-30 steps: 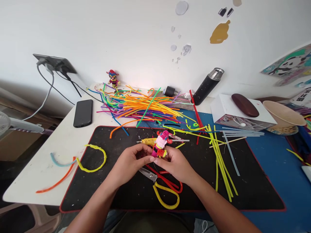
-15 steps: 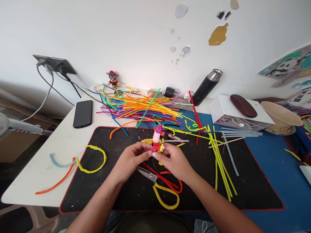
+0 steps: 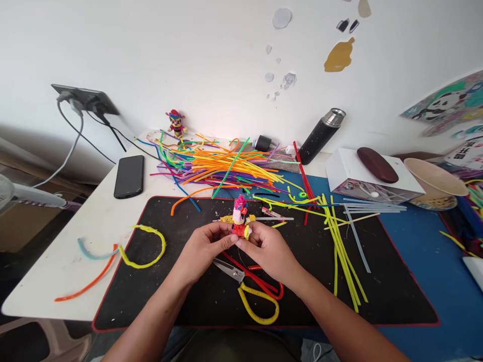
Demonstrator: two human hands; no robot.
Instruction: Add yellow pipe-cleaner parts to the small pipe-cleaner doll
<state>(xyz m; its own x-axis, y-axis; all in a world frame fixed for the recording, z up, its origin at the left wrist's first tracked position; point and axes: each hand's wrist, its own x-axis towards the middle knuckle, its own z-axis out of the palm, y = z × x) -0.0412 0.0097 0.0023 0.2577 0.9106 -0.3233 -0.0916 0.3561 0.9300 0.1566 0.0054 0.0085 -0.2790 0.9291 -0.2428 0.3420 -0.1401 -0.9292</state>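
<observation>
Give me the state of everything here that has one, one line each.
Near doll: held between left grip and right grip
Far doll: upright by the wall
Scissors: lying down, open or shut unclear
Phone: lying down, screen dark
Yellow hoop: bent round, ends not joined
Case: shut, on the white box
Plugs: in the socket
Bottle: silver end up

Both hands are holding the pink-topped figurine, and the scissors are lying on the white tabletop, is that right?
Not quite: the head view shows the scissors lying on the black mat. The left hand and right hand do hold the pink-topped figurine.
</observation>
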